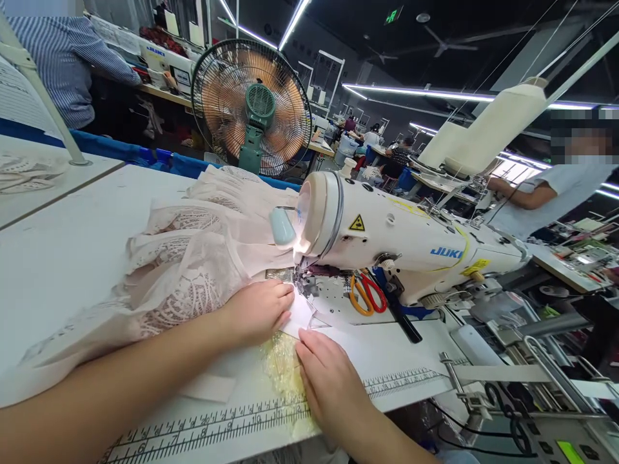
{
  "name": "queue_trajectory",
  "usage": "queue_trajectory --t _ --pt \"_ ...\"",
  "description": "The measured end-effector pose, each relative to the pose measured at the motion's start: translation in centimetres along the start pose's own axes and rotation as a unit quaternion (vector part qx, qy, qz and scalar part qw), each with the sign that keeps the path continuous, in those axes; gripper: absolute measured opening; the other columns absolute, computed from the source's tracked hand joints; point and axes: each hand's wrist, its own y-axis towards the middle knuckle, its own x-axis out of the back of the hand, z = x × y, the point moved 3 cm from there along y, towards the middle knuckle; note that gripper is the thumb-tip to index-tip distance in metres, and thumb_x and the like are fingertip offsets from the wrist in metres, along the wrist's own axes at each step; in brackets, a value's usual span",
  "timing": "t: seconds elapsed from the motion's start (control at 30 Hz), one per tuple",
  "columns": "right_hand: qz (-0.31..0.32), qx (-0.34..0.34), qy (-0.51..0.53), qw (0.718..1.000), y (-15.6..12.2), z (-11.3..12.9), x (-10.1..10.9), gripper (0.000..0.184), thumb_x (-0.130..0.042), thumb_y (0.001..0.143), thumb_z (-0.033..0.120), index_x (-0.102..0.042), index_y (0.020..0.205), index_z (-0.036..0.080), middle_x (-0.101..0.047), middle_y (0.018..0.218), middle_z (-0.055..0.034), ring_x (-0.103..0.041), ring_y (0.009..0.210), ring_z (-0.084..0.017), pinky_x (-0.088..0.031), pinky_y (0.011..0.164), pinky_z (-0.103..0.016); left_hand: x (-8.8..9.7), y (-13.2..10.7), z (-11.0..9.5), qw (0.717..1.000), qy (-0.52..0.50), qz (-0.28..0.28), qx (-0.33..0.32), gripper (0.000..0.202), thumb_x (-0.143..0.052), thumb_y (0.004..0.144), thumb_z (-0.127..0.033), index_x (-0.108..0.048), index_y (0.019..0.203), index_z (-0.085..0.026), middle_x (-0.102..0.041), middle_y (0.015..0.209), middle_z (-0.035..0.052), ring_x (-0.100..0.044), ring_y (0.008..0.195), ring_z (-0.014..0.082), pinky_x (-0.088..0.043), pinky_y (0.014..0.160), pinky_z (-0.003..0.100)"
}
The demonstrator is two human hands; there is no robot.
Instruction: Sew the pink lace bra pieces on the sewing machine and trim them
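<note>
My left hand rests beside the needle area of a white sewing machine, its fingers together and closed on a small piece of white fabric. Nearer to me, my right hand has its fingers closed at the lower edge of that fabric. Pale yellow lace lies between the hands and runs down over the table edge, partly covered by my right hand. Left of the needle, a white lace garment is heaped in folds under my left forearm. The fabric under my fingers is hidden.
Orange-and-red-handled scissors and a black-handled tool lie by the machine. A printed ruler follows the table's front edge. Behind stands a large fan. A metal-framed device is at right. Other people sit or stand farther off.
</note>
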Motion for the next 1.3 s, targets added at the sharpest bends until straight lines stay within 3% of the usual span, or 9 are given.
queue_trajectory --t 0.2,0.47,0.6,0.73,0.9,1.03,1.17,1.3 --pt "-0.003 -0.007 -0.001 1.0 0.1 0.2 -0.6 0.036 -0.042 0.084 0.007 -0.06 0.116 0.009 -0.066 0.12 -0.0157 -0.061 0.11 -0.028 -0.053 0.092 -0.043 -0.1 0.0 0.4 1.0 0.01 -0.003 -0.008 0.031 -0.049 0.091 -0.019 -0.064 0.116 -0.009 -0.064 0.126 0.0156 -0.062 0.111 0.0287 -0.052 0.093 0.04" --pt "0.031 -0.038 0.01 0.999 1.1 -0.1 -1.6 0.033 -0.047 0.084 0.008 -0.06 0.115 0.01 -0.063 0.125 -0.0166 -0.058 0.116 -0.029 -0.049 0.098 -0.045 0.1 0.5 1.9 0.998 0.049 -0.018 -0.037 0.027 -0.051 0.089 -0.016 -0.065 0.113 -0.014 -0.064 0.125 0.0133 -0.062 0.11 0.0255 -0.054 0.089 0.036" --pt "0.036 -0.031 0.013 0.999 1.6 -0.3 -1.6 0.034 -0.047 0.086 0.011 -0.061 0.117 0.009 -0.063 0.126 -0.017 -0.058 0.115 -0.029 -0.049 0.099 -0.046 -0.2 -0.6 0.4 0.992 0.083 -0.049 -0.086 0.025 -0.047 0.091 -0.011 -0.071 0.091 -0.017 -0.071 0.11 0.0101 -0.065 0.091 0.0229 -0.054 0.078 0.035" --pt "0.031 -0.042 0.021 0.998 1.9 -0.3 -1.6 0.036 -0.043 0.089 0.012 -0.06 0.121 0.008 -0.064 0.127 -0.0149 -0.058 0.117 -0.028 -0.047 0.102 -0.044 -0.6 -2.7 -1.7 0.98 0.119 -0.109 -0.117 0.032 -0.044 0.086 -0.004 -0.07 0.104 -0.01 -0.071 0.112 0.0125 -0.064 0.073 0.0202 -0.054 0.065 0.033" --pt "0.066 -0.045 0.013 0.997 2.8 -0.2 -1.9 0.037 -0.047 0.088 0.015 -0.06 0.121 0.007 -0.061 0.13 -0.0174 -0.055 0.121 -0.027 -0.044 0.105 -0.043 -0.4 -3.2 -1.3 0.983 0.116 -0.096 -0.102 0.034 -0.048 0.083 -0.005 -0.068 0.11 -0.012 -0.07 0.116 0.01 -0.062 0.073 0.0213 -0.052 0.063 0.034" --pt "0.086 -0.051 0.012 0.995 3.4 -0.2 -2.1 0.038 -0.049 0.088 0.016 -0.059 0.123 0.007 -0.059 0.132 -0.0191 -0.054 0.124 -0.026 -0.042 0.107 -0.04 -0.3 -2.4 0.1 0.992 0.072 -0.07 -0.079 0.034 -0.049 0.084 -0.005 -0.067 0.111 -0.017 -0.07 0.116 0.0085 -0.063 0.085 0.0226 -0.053 0.072 0.034" --pt "0.083 -0.058 0.043 0.994 2.9 -0.4 -1.7 0.035 -0.049 0.089 0.018 -0.059 0.122 0.01 -0.059 0.132 -0.0177 -0.053 0.124 -0.027 -0.043 0.107 -0.044 -0.1 -2.2 0.9 0.995 0.023 -0.036 -0.087 0.035 -0.046 0.088 -0.008 -0.066 0.116 -0.014 -0.065 0.125 0.0133 -0.062 0.105 0.0245 -0.053 0.087 0.035" --pt "0.051 -0.071 0.071 0.994 1.9 -0.9 -0.6 0.032 -0.045 0.09 0.017 -0.06 0.117 0.012 -0.061 0.129 -0.0151 -0.055 0.121 -0.027 -0.046 0.104 -0.046 0.4 -2.1 1.4 0.993 0.018 -0.038 -0.106 0.035 -0.039 0.094 -0.014 -0.067 0.115 -0.013 -0.067 0.123 0.0142 -0.064 0.103 0.0258 -0.055 0.086 0.038"
